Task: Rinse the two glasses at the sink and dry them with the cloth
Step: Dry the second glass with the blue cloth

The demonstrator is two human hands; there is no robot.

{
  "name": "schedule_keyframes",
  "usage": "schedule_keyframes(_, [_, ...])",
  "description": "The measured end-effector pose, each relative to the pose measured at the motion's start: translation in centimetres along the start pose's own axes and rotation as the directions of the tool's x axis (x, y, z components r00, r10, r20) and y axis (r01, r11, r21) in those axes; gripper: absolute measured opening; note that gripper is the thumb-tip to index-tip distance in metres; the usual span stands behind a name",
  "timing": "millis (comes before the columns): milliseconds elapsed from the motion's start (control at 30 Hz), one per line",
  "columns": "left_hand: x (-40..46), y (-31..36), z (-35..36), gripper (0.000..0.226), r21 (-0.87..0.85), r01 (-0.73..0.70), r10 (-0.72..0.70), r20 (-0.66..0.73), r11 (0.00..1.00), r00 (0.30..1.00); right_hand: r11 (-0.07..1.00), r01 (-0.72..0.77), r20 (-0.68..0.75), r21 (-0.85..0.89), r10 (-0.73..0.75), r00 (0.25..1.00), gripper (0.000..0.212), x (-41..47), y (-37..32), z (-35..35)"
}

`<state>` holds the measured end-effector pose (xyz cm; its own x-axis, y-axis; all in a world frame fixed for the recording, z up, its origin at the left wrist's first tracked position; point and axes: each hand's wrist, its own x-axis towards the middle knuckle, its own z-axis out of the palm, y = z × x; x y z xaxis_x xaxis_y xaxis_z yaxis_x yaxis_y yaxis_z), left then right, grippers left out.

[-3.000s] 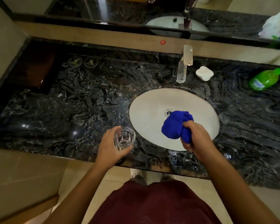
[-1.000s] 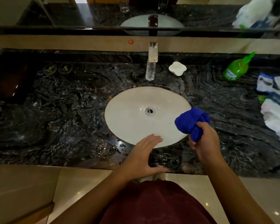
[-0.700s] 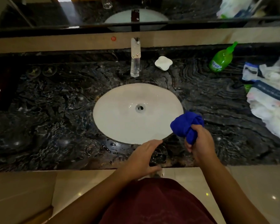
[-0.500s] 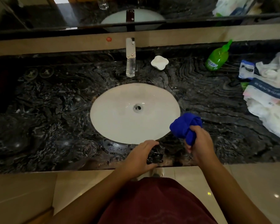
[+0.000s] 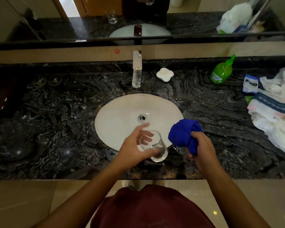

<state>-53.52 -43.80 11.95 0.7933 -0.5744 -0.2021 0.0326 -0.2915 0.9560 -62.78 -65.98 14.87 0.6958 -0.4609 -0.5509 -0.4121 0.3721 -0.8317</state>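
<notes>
Holding a glass [image 5: 153,148] tilted over the sink's [image 5: 122,112] near rim, the left hand [image 5: 135,145] has its grip wrapped round the body. Right hand [image 5: 201,148] grip is closed on the bunched cloth [image 5: 183,137], just beside the glass. Second glass [image 5: 91,157] stands on the tabletop [image 5: 56,112], left of the hands.

dim indoor light | glare on countertop [image 5: 56,129] | wide-angle edge curvature

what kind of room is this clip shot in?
Most likely a bathroom vanity, not a kitchen: a white oval basin set in a dark veined marble counter, a chrome tap behind it, a wall mirror above and a small white soap dish beside the tap.
</notes>
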Motion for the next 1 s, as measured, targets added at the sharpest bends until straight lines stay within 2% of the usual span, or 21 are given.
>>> schedule_keyframes(67, [0.4,3.3,-1.4,0.091,-0.2,-0.025,0.016,-0.047,0.98,0.999,0.997,0.071,0.119,0.005,-0.071,0.99,0.025,-1.0,-1.3,1.0])
schedule_keyframes(167, [1.1,7.2,-2.0,0.08,-0.427,-0.062,0.0,-0.142,0.902,0.99,0.969,0.242,0.278,-0.054,-0.218,0.935,0.03,-2.8,-3.9,2.6])
schedule_keyframes(233, [1.7,9.2,-1.7,0.074,-0.571,-0.02,-0.097,-0.175,0.821,0.98,0.905,0.406,0.36,-0.129,-0.339,0.869,0.023,-4.1,-5.2,4.0])
schedule_keyframes(300, [2.3,10.8,-1.6,0.074,-0.716,0.016,-0.191,-0.164,0.698,0.968,0.795,0.574,0.389,-0.193,-0.475,0.789,0.027,-5.0,-6.0,5.4])
schedule_keyframes(367, [2.7,11.8,-1.8,0.081,-0.758,0.024,-0.236,-0.172,0.652,0.956,0.658,0.686,0.375,-0.312,-0.578,0.725,0.036,-5.2,-6.1,6.7])
schedule_keyframes(433, [2.9,12.3,-1.9,0.093,-0.744,0.026,-0.218,-0.162,0.668,0.962,0.556,0.727,0.35,-0.403,-0.641,0.683,0.044,-5.4,-5.9,7.7])
schedule_keyframes(500, [2.9,12.6,-1.5,0.093,-0.736,0.031,-0.181,-0.125,0.677,0.976,0.485,0.756,0.343,-0.439,-0.688,0.64,0.052,-5.6,-5.8,8.6])
schedule_keyframes(567, [2.9,12.9,-1.1,0.081,-0.733,0.039,-0.157,-0.094,0.68,0.983,0.491,0.771,0.35,-0.405,-0.696,0.627,0.054,-5.6,-6.5,9.5])
schedule_keyframes(600, [3.0,13.1,-0.9,0.076,-0.732,0.038,-0.15,-0.088,0.68,0.985,0.537,0.765,0.346,-0.357,-0.684,0.642,0.052,-5.6,-7.2,9.9])
schedule_keyframes(700, [3.1,14.1,-1.1,0.081,-0.741,0.015,-0.119,-0.088,0.671,0.989,0.778,0.627,0.221,-0.033,-0.606,0.764,0.056,-5.5,-9.7,10.5])
schedule_keyframes(767, [3.3,14.7,-1.2,0.083,-0.735,0.008,-0.114,-0.094,0.678,0.989,0.843,0.516,0.115,0.15,-0.533,0.838,0.057,-5.2,-11.0,10.4])
schedule_keyframes(833, [3.3,14.9,-1.1,0.081,-0.721,0.001,-0.105,-0.099,0.693,0.989,0.813,0.571,0.025,0.11,-0.577,0.817,0.037,-5.1,-12.0,10.5])
schedule_keyframes(933, [3.3,14.8,-1.0,0.075,-0.716,-0.042,-0.062,-0.118,0.697,0.991,0.723,0.691,-0.016,0.015,-0.691,0.723,0.015,-4.8,-11.6,10.8])
schedule_keyframes(1000, [3.3,15.3,-1.1,0.078,-0.696,-0.06,-0.034,-0.12,0.716,0.992,0.675,0.737,0.047,0.011,-0.737,0.674,0.03,-4.9,-11.1,10.9])
